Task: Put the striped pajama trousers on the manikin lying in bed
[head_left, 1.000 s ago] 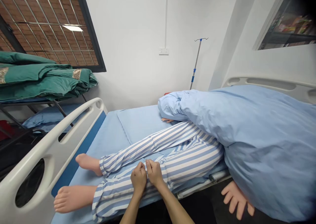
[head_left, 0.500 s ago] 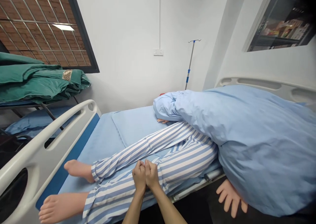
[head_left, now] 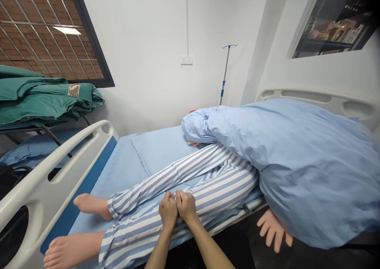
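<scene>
A patient manikin in blue-and-white striped trousers [head_left: 228, 190] lies on the bed, its bare feet [head_left: 74, 247] toward the left end. Above the thigh and knee of its nearer leg, my left hand [head_left: 168, 209] is curled into a fist. Right beside it, my right hand [head_left: 186, 206] is closed in the same way, knuckles facing away from me. I see no cloth bunched up at either hand. Whether the fists touch the trousers is unclear. A light blue quilt [head_left: 303, 158] covers the manikin's upper body, and one manikin hand [head_left: 274, 229] hangs out below it.
The bed's footboard [head_left: 68, 154] rises at the left and its headboard [head_left: 320, 97] at the right. A metal bed rail [head_left: 252, 204] runs along the near edge. Behind the bed stands an IV pole [head_left: 225, 73]. Green folded bedding [head_left: 44, 99] lies on another bed at the far left.
The fists are slightly farther apart at the knuckles, the right one having shifted a little to the right. The camera view has shifted slightly; the manikin and quilt lie as before.
</scene>
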`<act>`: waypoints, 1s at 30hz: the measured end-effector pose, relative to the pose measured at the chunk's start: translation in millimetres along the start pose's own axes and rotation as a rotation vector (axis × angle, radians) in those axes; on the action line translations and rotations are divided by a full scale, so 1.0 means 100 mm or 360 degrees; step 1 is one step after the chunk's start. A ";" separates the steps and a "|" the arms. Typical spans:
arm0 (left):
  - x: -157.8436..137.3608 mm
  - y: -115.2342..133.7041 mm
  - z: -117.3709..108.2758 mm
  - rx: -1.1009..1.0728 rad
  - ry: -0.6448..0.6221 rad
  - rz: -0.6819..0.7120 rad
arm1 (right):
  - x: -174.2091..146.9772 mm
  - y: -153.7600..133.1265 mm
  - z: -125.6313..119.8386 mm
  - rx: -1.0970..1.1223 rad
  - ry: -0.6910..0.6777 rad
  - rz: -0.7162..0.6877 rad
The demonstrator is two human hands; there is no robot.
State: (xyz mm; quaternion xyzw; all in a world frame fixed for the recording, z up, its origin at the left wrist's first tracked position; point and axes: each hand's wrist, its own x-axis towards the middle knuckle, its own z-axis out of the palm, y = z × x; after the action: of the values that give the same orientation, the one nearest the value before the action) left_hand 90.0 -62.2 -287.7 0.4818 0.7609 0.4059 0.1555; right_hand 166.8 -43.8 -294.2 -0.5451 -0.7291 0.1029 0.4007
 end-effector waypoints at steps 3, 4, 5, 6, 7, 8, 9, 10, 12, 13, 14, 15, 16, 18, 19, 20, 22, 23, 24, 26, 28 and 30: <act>0.05 0.07 -0.01 -0.0142 -0.0018 -0.0015 | -0.01 0.03 0.05 0.0006 0.0002 0.0032; 0.09 0.12 -0.01 -0.0229 -0.0022 -0.0010 | -0.01 0.03 0.04 0.0042 -0.0006 0.0028; 0.12 0.18 -0.01 -0.0332 -0.0025 0.0004 | 0.00 0.04 0.03 0.0086 -0.0012 0.0024; 0.15 0.25 -0.01 -0.0440 -0.0036 0.0031 | 0.00 0.04 0.02 0.0133 -0.0016 0.0022; 0.18 0.30 -0.01 -0.0538 -0.0054 0.0072 | 0.01 0.05 0.01 0.0180 -0.0016 0.0027; 0.19 0.35 0.01 -0.0616 -0.0068 0.0116 | 0.01 0.06 0.01 0.0224 -0.0013 0.0033; 0.19 0.37 0.03 -0.0671 -0.0073 0.0151 | 0.00 0.07 0.01 0.0263 -0.0002 0.0043; 0.19 0.38 0.05 -0.0693 -0.0071 0.0166 | -0.01 0.08 0.02 0.0295 0.0018 0.0061; 0.14 0.33 0.10 -0.0653 -0.0061 0.0142 | -0.02 0.08 0.03 0.0350 0.0067 0.0108; 0.12 0.28 0.13 -0.0606 -0.0058 0.0126 | -0.02 0.07 0.04 0.0378 0.0088 0.0134; 0.09 0.24 0.15 -0.0549 -0.0062 0.0116 | -0.02 0.06 0.03 0.0409 0.0095 0.0155; 0.08 0.20 0.17 -0.0488 -0.0075 0.0125 | -0.01 0.04 0.01 0.0443 0.0092 0.0171; 0.06 0.18 0.18 -0.0434 -0.0088 0.0146 | 0.02 0.03 -0.02 0.0476 0.0079 0.0177; 0.06 0.16 0.20 -0.0340 -0.0115 0.0193 | 0.08 0.02 -0.13 0.0512 0.0035 0.0142; 0.06 0.17 0.20 -0.0298 -0.0129 0.0217 | 0.11 0.02 -0.19 0.0511 0.0015 0.0107; 0.06 0.18 0.20 -0.0265 -0.0139 0.0244 | 0.15 0.04 -0.26 0.0499 0.0000 0.0070; 0.06 0.19 0.21 -0.0216 -0.0135 0.0283 | 0.20 0.09 -0.37 0.0460 -0.0014 0.0023; 0.06 0.19 0.21 -0.0197 -0.0128 0.0296 | 0.22 0.13 -0.40 0.0438 -0.0010 0.0029; 0.06 0.19 0.22 -0.0181 -0.0122 0.0302 | 0.22 0.18 -0.41 0.0411 -0.0002 0.0051; 0.05 0.18 0.22 -0.0160 -0.0127 0.0306 | 0.19 0.26 -0.40 0.0359 0.0019 0.0103; 0.05 0.18 0.22 -0.0155 -0.0151 0.0305 | 0.15 0.31 -0.37 0.0342 0.0062 0.0162; 0.05 0.23 0.23 -0.0183 -0.0170 0.0265 | 0.13 0.34 -0.34 0.0396 0.0102 0.0209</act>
State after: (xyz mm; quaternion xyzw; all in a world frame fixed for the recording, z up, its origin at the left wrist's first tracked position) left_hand 115.8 -42.7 -283.4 0.5546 0.6844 0.4340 0.1891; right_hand 213.5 -28.7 -285.5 -0.5408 -0.6604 0.2009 0.4808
